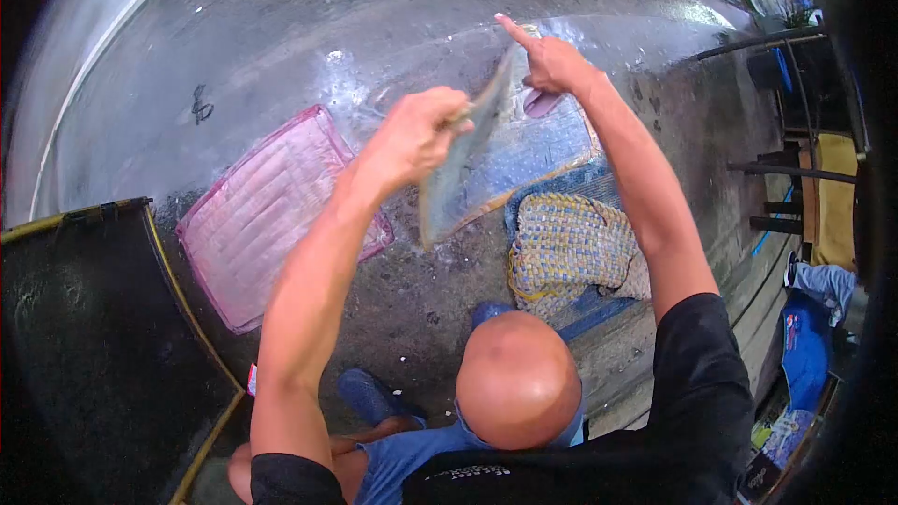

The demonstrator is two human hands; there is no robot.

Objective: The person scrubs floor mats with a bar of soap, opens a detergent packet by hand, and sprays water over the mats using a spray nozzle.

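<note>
The shiny floor [253, 56] has the pink mat [262, 210] on it, left of the woven mat [572, 243]. The blue mat [538, 145] is just past the woven mat, one side lifted. It looks light, thin and bendy, maybe slippery if wet; its edges seem best to hold. The left hand [421, 134] is curled tight around one edge. The right hand [554, 64] points one finger; I can't tell if it grips.

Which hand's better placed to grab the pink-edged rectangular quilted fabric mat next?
Left, probably: the left hand is nearer the pink mat; the right hand is farther across. But the left grips a blue-grey, tan-edged fabric panel, so would need freeing first.
</note>
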